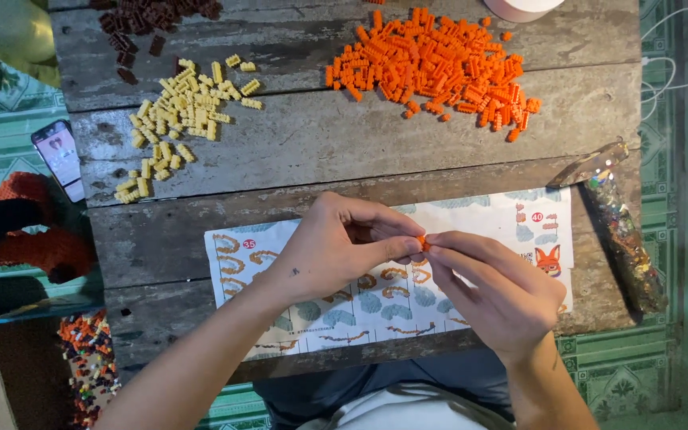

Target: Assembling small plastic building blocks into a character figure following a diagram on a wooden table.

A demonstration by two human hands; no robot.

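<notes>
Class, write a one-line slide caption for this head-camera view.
Both hands, left hand and right hand, pinch a tiny orange brick above an instruction sheet.

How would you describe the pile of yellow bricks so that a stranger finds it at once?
On the wooden table, look to the far left part. The yellow bricks lie scattered there, between the dark brown bricks and the phone. They are pale, unlike the bright orange pile.

The tiny orange piece (423, 242) is mostly hidden between pinching fingers (408, 248), its shape unreadable.
</notes>
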